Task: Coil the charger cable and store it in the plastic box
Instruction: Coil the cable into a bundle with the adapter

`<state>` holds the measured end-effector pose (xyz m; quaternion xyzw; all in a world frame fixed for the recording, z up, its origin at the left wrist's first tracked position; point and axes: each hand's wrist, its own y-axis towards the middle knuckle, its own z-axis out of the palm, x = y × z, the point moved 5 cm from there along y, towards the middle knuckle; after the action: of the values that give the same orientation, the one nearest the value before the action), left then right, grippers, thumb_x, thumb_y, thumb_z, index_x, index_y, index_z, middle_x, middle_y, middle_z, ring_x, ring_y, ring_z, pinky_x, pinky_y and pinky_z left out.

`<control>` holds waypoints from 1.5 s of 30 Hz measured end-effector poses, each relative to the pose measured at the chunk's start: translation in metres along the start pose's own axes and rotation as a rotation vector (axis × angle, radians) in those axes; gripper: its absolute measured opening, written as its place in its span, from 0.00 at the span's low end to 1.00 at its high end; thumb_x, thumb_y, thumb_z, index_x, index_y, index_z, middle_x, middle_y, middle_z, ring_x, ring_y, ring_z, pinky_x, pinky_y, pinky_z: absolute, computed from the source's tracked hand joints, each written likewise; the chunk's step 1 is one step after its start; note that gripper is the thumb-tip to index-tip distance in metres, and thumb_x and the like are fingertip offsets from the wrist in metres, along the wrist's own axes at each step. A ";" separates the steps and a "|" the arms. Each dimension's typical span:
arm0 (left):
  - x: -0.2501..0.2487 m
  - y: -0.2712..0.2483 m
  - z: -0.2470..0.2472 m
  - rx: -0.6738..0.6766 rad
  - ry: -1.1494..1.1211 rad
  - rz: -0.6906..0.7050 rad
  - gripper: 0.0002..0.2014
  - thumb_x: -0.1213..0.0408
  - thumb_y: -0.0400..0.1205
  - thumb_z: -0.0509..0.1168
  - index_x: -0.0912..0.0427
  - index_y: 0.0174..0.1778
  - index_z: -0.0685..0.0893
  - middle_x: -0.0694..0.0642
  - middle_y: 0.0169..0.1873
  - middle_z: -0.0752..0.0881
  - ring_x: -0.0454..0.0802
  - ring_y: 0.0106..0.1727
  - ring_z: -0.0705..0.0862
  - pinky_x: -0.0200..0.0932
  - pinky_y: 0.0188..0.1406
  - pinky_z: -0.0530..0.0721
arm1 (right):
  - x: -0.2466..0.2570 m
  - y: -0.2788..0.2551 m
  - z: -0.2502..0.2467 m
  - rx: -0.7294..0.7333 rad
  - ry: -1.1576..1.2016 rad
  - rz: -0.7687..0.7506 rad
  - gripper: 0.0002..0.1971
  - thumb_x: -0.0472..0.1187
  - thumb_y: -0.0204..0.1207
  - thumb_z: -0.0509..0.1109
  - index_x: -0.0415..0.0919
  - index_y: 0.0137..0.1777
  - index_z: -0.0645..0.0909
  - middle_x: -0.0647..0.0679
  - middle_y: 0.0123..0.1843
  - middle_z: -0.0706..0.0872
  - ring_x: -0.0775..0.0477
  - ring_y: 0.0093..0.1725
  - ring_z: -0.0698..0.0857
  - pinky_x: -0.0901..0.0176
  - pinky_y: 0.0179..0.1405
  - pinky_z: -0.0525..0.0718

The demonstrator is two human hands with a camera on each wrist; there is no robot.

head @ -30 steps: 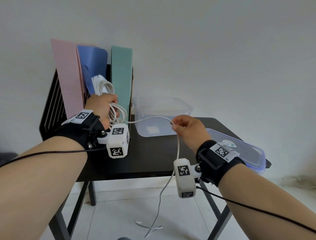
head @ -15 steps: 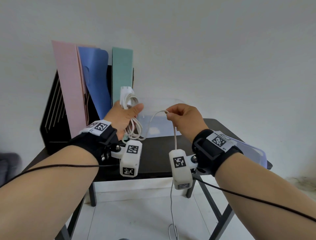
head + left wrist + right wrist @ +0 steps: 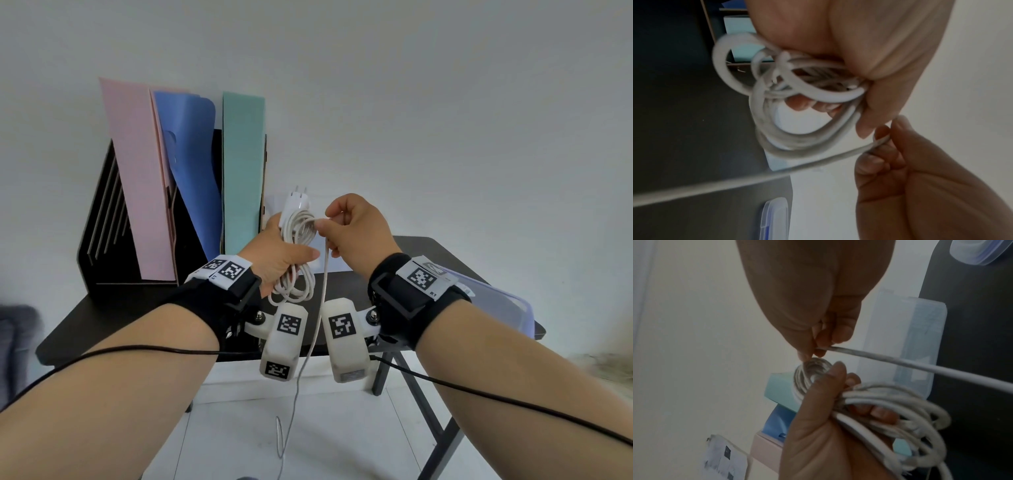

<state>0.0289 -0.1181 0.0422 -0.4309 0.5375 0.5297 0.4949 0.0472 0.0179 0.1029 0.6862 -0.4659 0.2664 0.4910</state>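
Note:
My left hand [image 3: 286, 251] grips a bundle of white charger cable loops [image 3: 297, 236], with the white plug [image 3: 297, 202] sticking up above the fingers. The loops [image 3: 797, 100] hang below the palm. My right hand [image 3: 356, 228] pinches the free strand [image 3: 890, 361] between thumb and forefinger, right against the top of the coil. From that pinch the loose cable [image 3: 317, 318] drops between my wrists to the floor. The clear plastic box [image 3: 920, 331] stands on the table behind my hands and is mostly hidden in the head view.
The box's lid [image 3: 496, 301], clear with a blue rim, lies on the right side of the black table [image 3: 137, 308]. A black file rack [image 3: 99, 219] holding pink, blue and green folders stands at the back left. A white wall is behind.
My hands have come together. The right hand carried the strand left up to the coil in my left hand, which moved right. The loose tail on the floor is shorter.

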 end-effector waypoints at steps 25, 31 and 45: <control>-0.017 -0.003 0.000 -0.179 -0.314 0.056 0.22 0.80 0.76 0.66 0.60 0.64 0.73 0.59 0.33 0.80 0.50 0.25 0.83 0.44 0.26 0.83 | -0.038 -0.024 0.021 0.293 0.106 0.240 0.19 0.21 0.73 0.59 0.40 0.58 0.77 0.46 0.44 0.85 0.52 0.32 0.81 0.63 0.28 0.79; -0.032 0.002 -0.004 -0.217 -0.393 0.093 0.15 0.80 0.78 0.64 0.62 0.56 0.73 0.58 0.26 0.82 0.51 0.25 0.84 0.45 0.25 0.84 | -0.047 -0.036 0.032 0.439 -0.071 0.245 0.06 0.31 0.73 0.70 0.42 0.46 0.82 0.53 0.29 0.83 0.56 0.27 0.80 0.75 0.19 0.73; -0.070 0.003 -0.058 -0.533 -0.458 0.259 0.06 0.77 0.67 0.64 0.67 0.37 0.75 0.60 0.22 0.72 0.54 0.17 0.74 0.42 0.24 0.78 | -0.070 -0.046 0.013 0.405 -0.308 0.280 0.08 0.34 0.74 0.71 0.46 0.36 0.82 0.52 0.32 0.83 0.56 0.31 0.81 0.62 0.40 0.85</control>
<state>0.0317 -0.1795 0.1090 -0.3434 0.3062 0.7919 0.4014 0.0581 0.0359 0.0211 0.7315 -0.5626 0.3118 0.2261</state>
